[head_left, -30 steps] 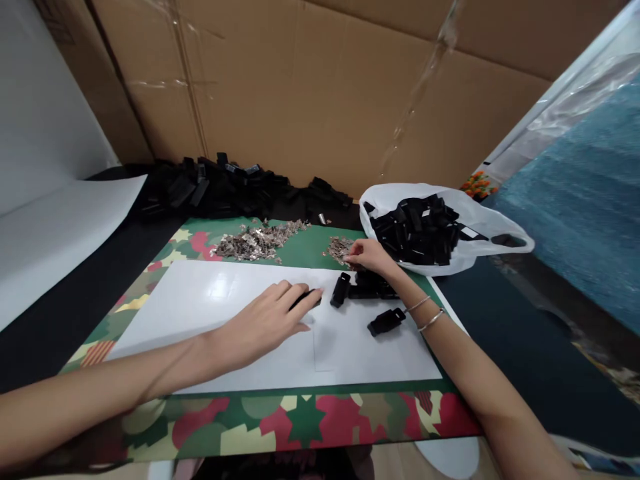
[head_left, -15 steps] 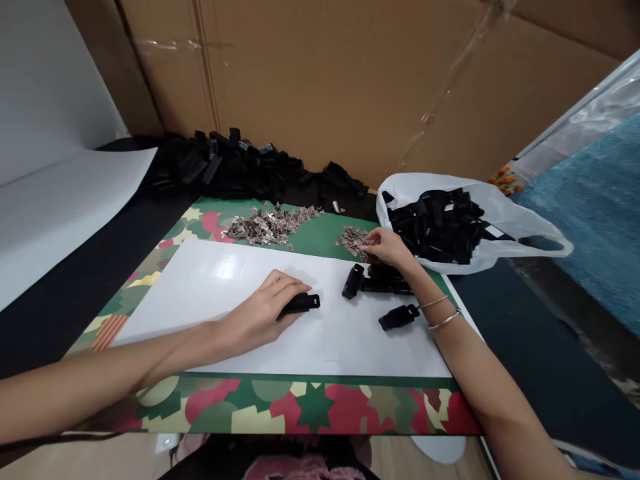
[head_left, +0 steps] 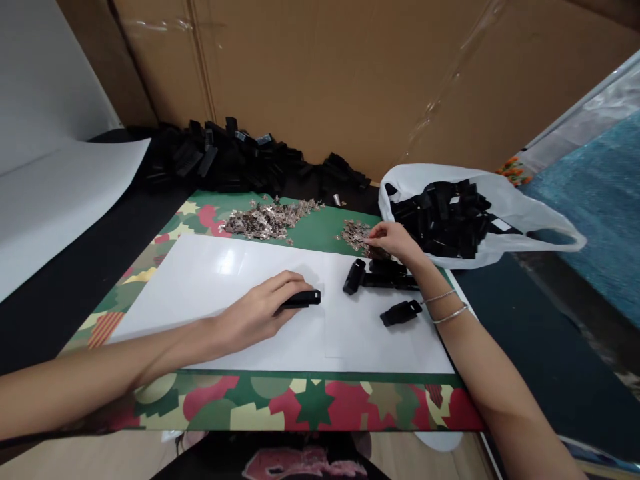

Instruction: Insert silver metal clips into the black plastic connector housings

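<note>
My left hand (head_left: 260,310) lies on the white sheet (head_left: 210,287) with its fingers curled over a small black plastic part (head_left: 303,298). My right hand (head_left: 393,240) reaches to the small heap of metal clips (head_left: 354,233), fingertips pinched together at its edge; whether a clip is between them is too small to see. Several more black parts lie on the sheet just below that hand: one upright-looking piece (head_left: 353,276), a cluster (head_left: 393,275) and a single one (head_left: 400,312) by my wrist bangles.
A white plastic bag (head_left: 505,207) full of black parts sits at the right. A larger heap of metal clips (head_left: 267,219) lies on the patterned green mat (head_left: 310,403). A long pile of black parts (head_left: 235,163) lines the cardboard wall (head_left: 350,80). White sheeting is at the left.
My left hand has closed over the black part and drawn it slightly toward me. My right hand stays at the small clip heap, fingers pinching. The view has shifted a little.
</note>
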`<act>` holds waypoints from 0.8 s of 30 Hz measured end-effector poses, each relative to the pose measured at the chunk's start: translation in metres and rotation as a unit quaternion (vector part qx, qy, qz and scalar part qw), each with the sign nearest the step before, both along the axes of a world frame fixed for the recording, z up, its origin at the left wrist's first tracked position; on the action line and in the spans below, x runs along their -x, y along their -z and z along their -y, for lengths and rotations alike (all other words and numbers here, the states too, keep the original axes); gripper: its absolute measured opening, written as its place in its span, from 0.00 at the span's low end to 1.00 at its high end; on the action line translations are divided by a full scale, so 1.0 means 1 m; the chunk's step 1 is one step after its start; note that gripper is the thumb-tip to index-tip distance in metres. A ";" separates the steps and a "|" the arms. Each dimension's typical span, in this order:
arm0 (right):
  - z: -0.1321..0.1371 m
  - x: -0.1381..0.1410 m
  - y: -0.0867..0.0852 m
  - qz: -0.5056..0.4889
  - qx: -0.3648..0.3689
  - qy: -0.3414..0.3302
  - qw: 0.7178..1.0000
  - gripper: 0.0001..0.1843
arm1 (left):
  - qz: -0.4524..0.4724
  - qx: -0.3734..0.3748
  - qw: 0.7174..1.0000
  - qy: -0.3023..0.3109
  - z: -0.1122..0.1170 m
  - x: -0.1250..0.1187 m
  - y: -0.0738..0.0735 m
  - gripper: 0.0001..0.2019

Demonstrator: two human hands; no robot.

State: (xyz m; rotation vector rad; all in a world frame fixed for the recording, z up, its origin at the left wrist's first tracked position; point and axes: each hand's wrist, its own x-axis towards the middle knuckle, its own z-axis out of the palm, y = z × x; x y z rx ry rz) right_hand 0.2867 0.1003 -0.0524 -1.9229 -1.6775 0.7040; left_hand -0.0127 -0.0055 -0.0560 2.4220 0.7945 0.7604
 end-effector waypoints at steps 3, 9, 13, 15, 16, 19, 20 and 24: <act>-0.001 -0.001 -0.001 -0.017 -0.015 0.004 1.000 0.09 | -0.003 0.024 1.000 -0.006 0.001 0.000 -0.001 0.13; 0.024 0.010 -0.026 -0.056 -0.069 -0.008 0.996 0.09 | 0.030 -0.019 0.999 -0.015 0.000 0.000 -0.001 0.13; 0.082 0.043 -0.048 -0.187 0.002 -0.105 0.977 0.12 | 0.021 -0.050 0.998 -0.010 0.001 0.001 -0.001 0.14; 0.111 0.061 -0.050 -0.233 0.076 -0.155 0.957 0.11 | 0.003 -0.063 0.998 -0.005 0.001 0.001 -0.001 0.15; 0.122 0.069 -0.050 -0.249 0.089 -0.166 0.950 0.10 | -0.005 -0.071 0.997 -0.002 0.002 0.002 -0.001 0.15; 0.139 0.085 -0.044 -0.286 0.054 -0.154 0.944 0.09 | -0.019 -0.091 0.996 0.013 0.003 0.002 -0.001 0.15; 0.140 0.088 -0.041 -0.298 0.033 -0.144 0.943 0.09 | -0.021 -0.092 0.995 0.016 0.003 0.002 -0.001 0.15; 0.136 0.089 -0.035 -0.321 0.024 -0.132 0.938 0.11 | -0.035 -0.069 0.997 0.007 0.005 0.002 -0.003 0.15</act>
